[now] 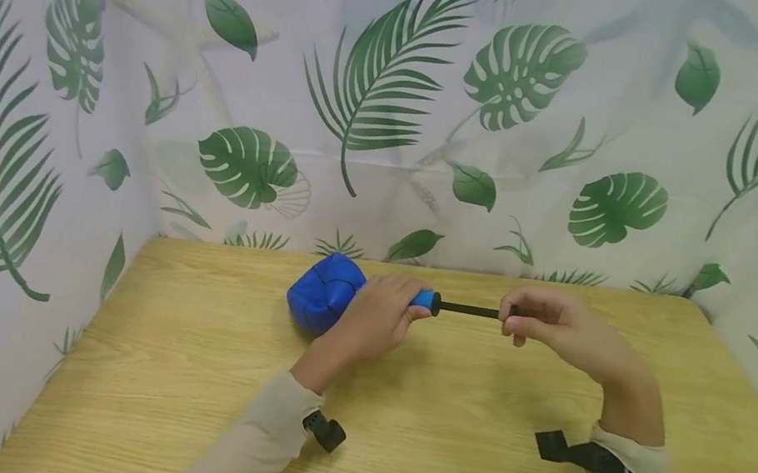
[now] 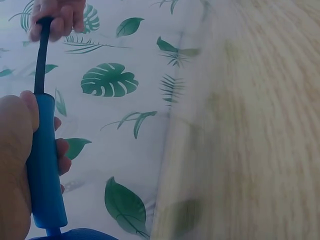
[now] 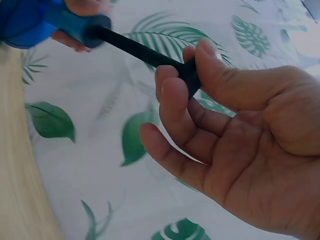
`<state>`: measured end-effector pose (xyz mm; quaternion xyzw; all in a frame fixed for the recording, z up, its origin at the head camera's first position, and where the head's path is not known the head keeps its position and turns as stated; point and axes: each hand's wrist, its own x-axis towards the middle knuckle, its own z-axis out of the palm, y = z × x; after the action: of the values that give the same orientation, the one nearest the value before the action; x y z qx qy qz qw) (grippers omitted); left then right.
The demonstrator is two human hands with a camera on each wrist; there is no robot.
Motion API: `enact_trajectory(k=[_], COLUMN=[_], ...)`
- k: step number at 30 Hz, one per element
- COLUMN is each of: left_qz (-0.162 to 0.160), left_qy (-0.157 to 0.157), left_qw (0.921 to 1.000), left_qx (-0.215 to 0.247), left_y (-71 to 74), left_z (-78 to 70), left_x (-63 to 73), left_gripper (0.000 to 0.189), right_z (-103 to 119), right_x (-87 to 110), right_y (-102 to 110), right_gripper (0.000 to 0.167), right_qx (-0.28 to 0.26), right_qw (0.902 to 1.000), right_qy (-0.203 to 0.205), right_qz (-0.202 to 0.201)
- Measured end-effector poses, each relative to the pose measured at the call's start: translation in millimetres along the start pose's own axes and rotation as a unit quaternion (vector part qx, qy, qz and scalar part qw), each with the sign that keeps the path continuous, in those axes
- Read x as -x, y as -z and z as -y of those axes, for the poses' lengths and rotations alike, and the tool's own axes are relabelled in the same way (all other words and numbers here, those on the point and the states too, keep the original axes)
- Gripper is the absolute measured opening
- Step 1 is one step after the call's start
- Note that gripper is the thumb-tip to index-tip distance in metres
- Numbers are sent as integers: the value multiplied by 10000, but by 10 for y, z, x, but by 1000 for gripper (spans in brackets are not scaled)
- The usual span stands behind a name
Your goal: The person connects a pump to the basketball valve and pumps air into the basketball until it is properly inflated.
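A blue ball (image 1: 323, 294), creased and dented as if short of air, sits at the nozzle end of a hand pump (image 2: 47, 165) with a blue barrel. My left hand (image 1: 376, 312) grips that barrel, fingers wrapped round it. Out of the barrel's other end runs a long black rod (image 1: 468, 310). On the rod's far end is a small black handle (image 3: 190, 80), which my right hand (image 1: 568, 331) pinches between thumb and fingers. The pump lies about level above the table. Where nozzle meets ball is hidden by the left hand in the head view.
The wood-grain table (image 1: 167, 402) spreads beneath both hands. A white cloth with green leaves (image 1: 384, 119) stands along its back and sides. Black straps (image 1: 587, 457) circle the sleeves at both wrists.
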<state>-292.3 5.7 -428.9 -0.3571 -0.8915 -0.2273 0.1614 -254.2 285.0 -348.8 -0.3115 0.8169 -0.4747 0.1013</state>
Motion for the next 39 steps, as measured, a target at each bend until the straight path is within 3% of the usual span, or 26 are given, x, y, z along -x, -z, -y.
enact_trajectory(k=[6,13,20,29,39], left_qz=[47,-24,122,301,315], left_qy=[58,47,26,12,-23], left_qw=[9999,10000,9999,9994,9993], left_qx=[75,-1,28,172,179], left_y=[10,-18,-75,-153,-153], left_z=[20,11,-78,-209,-205], left_x=[1,27,17,-8,7], left_gripper=[36,36,37,37,37], right_z=[69,69,40,13,-4], right_x=[163,133,20,-206,-285], right_y=[125,57,-48,-277,-375], right_gripper=[6,5,5,5,6], right_qx=[86,185,509,442,378], right_qw=[9996,9991,9979,9989,9985], right_qy=[249,223,210,-128,-392], right_qz=[-111,-313,-343,-45,69])
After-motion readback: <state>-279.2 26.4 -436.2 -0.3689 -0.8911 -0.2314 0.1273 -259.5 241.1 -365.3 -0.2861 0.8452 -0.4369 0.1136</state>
